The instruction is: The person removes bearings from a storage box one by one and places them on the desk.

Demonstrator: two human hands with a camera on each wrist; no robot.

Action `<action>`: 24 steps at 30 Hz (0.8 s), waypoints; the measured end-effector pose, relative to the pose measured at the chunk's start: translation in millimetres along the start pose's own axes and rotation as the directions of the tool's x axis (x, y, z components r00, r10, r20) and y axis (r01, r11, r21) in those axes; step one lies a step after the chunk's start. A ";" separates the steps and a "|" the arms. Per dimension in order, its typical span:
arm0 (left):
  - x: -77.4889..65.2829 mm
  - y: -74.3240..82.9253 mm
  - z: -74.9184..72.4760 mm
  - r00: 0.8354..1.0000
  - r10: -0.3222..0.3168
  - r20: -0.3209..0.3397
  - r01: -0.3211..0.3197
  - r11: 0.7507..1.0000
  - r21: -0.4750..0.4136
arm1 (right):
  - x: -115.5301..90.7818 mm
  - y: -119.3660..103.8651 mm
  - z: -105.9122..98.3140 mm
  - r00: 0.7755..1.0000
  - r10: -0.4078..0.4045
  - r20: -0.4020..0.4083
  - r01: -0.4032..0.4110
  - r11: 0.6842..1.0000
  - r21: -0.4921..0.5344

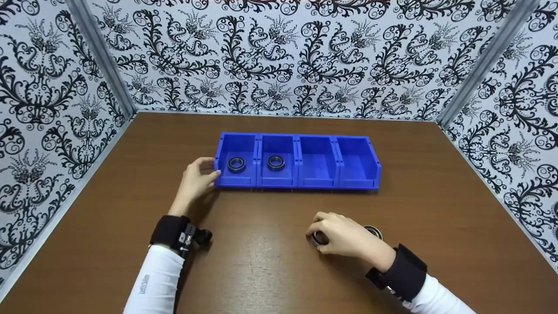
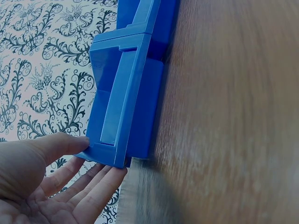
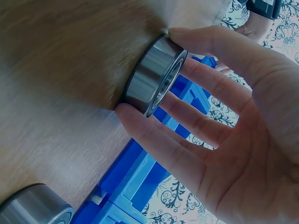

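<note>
My left hand (image 1: 197, 179) grips the left side wall of a row of blue bins (image 1: 274, 182); in the left wrist view the thumb lies on the bin's rim and the fingers behind it. My right hand (image 1: 342, 233) pinches a ball bearing (image 3: 156, 77) between thumb and a finger. That bearing is at the tabletop, its shiny outer ring showing in the right wrist view. Another bearing (image 1: 375, 230) lies on the table, partly hidden behind the right hand. One bearing (image 1: 236, 165) sits in the leftmost bin, and one (image 1: 276, 162) in the bin beside it.
The bins stand joined in a row on the brown wooden table (image 1: 261, 261); the two right-hand compartments show bare floors. Patterned panels (image 1: 279, 56) with grey posts enclose the back and both sides. Each wrist wears a black strap (image 1: 168, 232).
</note>
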State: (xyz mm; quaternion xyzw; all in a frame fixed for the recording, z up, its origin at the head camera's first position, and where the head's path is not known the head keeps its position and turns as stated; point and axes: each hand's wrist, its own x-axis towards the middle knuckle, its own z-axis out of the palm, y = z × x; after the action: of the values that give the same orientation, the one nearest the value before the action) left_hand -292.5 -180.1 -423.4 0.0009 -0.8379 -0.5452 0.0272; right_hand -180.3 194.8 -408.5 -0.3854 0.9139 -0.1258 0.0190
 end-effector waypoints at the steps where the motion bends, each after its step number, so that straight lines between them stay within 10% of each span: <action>1: -0.1 -0.1 0.0 1.000 0.000 -0.002 0.000 1.000 0.000 | -0.1 -0.1 0.0 1.000 0.000 -0.001 0.000 1.000 -0.002; 24: -1.5 0.9 -0.4 1.000 0.006 0.010 -0.006 1.000 0.004 | -1.1 -0.9 -3.2 1.000 0.015 0.018 -0.016 0.999 0.031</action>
State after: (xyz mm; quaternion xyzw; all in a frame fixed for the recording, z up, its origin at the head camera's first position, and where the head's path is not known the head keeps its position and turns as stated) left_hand -290.9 -180.0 -422.5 -0.0044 -0.8390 -0.5435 0.0249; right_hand -179.3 195.6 -405.2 -0.3790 0.9147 -0.1364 0.0342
